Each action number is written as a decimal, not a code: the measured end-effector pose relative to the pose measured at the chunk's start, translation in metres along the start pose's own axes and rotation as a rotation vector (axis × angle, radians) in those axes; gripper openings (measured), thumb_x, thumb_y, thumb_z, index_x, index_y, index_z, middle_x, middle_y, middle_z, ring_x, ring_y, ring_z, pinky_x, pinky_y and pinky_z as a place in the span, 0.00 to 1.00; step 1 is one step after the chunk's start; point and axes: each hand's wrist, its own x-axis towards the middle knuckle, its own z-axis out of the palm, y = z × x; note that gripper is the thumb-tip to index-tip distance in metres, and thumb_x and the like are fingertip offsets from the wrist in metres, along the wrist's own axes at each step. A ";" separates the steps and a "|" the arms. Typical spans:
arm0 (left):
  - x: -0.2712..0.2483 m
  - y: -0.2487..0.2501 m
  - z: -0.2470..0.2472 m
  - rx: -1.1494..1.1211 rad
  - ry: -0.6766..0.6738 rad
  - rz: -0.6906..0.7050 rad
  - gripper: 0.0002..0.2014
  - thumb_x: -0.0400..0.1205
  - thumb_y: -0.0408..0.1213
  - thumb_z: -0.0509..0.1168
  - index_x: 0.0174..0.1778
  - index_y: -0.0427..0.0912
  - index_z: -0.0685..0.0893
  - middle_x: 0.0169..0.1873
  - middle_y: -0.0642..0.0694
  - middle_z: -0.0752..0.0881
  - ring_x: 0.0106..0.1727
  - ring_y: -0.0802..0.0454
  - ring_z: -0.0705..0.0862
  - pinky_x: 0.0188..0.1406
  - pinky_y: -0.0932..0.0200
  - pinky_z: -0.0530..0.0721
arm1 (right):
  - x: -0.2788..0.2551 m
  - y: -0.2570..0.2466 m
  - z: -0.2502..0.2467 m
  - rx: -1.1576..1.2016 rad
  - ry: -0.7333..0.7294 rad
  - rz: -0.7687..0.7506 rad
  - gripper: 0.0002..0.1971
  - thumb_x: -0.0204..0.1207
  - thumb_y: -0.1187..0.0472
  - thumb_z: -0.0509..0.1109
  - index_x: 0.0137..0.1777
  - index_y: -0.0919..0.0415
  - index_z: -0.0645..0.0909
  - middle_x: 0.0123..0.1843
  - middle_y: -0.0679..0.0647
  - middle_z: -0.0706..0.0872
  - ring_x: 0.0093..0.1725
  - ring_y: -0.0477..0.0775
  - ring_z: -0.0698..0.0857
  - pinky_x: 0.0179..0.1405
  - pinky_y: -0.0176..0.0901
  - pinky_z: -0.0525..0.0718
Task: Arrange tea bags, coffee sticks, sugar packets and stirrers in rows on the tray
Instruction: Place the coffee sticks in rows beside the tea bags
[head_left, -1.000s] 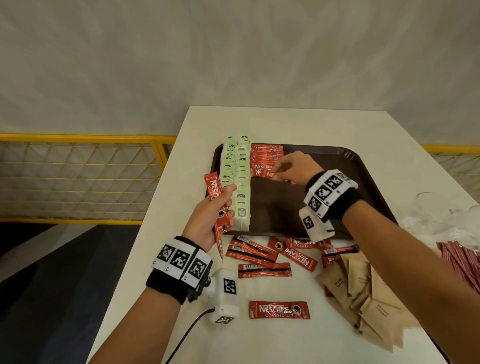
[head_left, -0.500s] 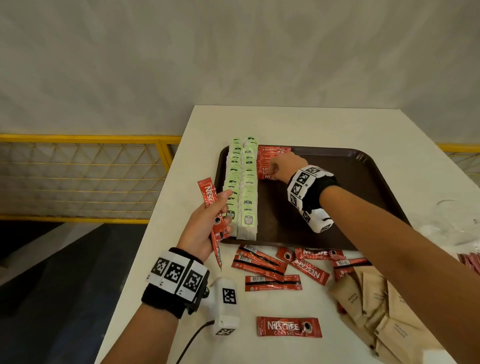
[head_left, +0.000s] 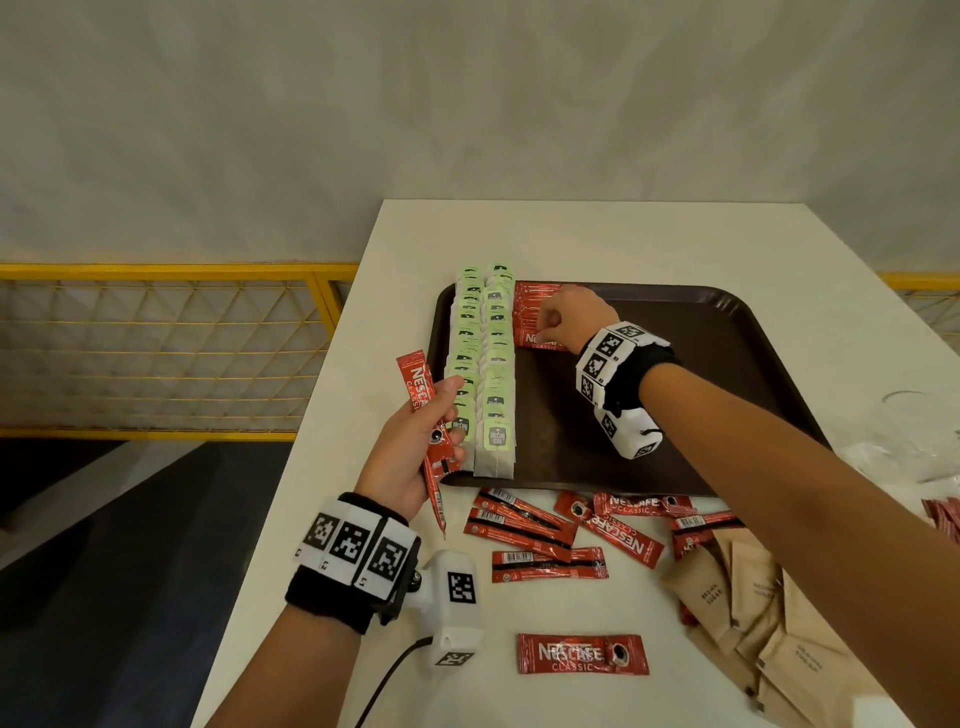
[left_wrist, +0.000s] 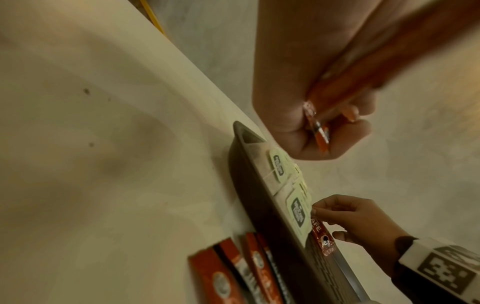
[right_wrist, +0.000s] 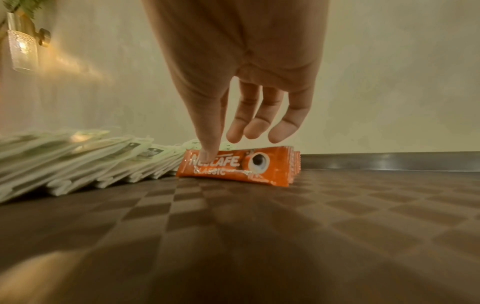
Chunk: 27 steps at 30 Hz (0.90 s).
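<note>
A dark brown tray (head_left: 727, 364) holds two rows of green-tagged tea bags (head_left: 483, 364) along its left side. Beside them lies a short row of red coffee sticks (head_left: 532, 306). My right hand (head_left: 558, 319) reaches down onto the nearest stick of that row (right_wrist: 233, 166). Its thumb presses the stick's face and a fingertip meets the top edge (left_wrist: 335, 220). The other fingers (right_wrist: 257, 127) hang loose above it. My left hand (head_left: 441, 421) hovers over the tray's near left corner and grips a small bundle of coffee sticks (head_left: 415, 387), seen end-on in the left wrist view (left_wrist: 322, 135).
Loose coffee sticks (head_left: 545, 525) lie on the white table in front of the tray, one apart (head_left: 582, 653). Brown sugar packets (head_left: 753, 613) are piled at the near right. Red stirrers (head_left: 943, 519) and clear plastic (head_left: 914, 431) sit at the right edge. A yellow railing (head_left: 171, 353) runs beyond the table's left edge.
My right hand has moved farther up the tray and lowered onto the coffee row. My left hand has kept its bundle and barely shifted.
</note>
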 end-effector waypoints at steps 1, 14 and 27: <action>0.000 0.000 0.000 -0.003 0.000 -0.001 0.13 0.79 0.42 0.66 0.58 0.42 0.80 0.26 0.51 0.73 0.22 0.59 0.71 0.18 0.66 0.74 | 0.000 0.000 0.000 -0.008 -0.001 -0.004 0.07 0.74 0.58 0.73 0.50 0.59 0.84 0.57 0.57 0.80 0.58 0.56 0.78 0.51 0.47 0.77; 0.000 0.000 0.000 -0.012 0.009 0.003 0.14 0.80 0.41 0.66 0.60 0.42 0.79 0.26 0.51 0.72 0.21 0.59 0.71 0.18 0.66 0.74 | -0.001 -0.001 -0.003 -0.104 -0.017 -0.097 0.10 0.76 0.54 0.70 0.54 0.54 0.84 0.58 0.55 0.80 0.64 0.58 0.75 0.60 0.53 0.76; 0.000 -0.003 0.002 0.009 0.015 -0.005 0.11 0.80 0.41 0.66 0.56 0.43 0.81 0.25 0.52 0.74 0.22 0.59 0.72 0.18 0.66 0.75 | -0.016 0.028 -0.012 -0.184 -0.115 -0.062 0.21 0.72 0.55 0.74 0.64 0.51 0.78 0.70 0.54 0.71 0.74 0.59 0.63 0.71 0.64 0.64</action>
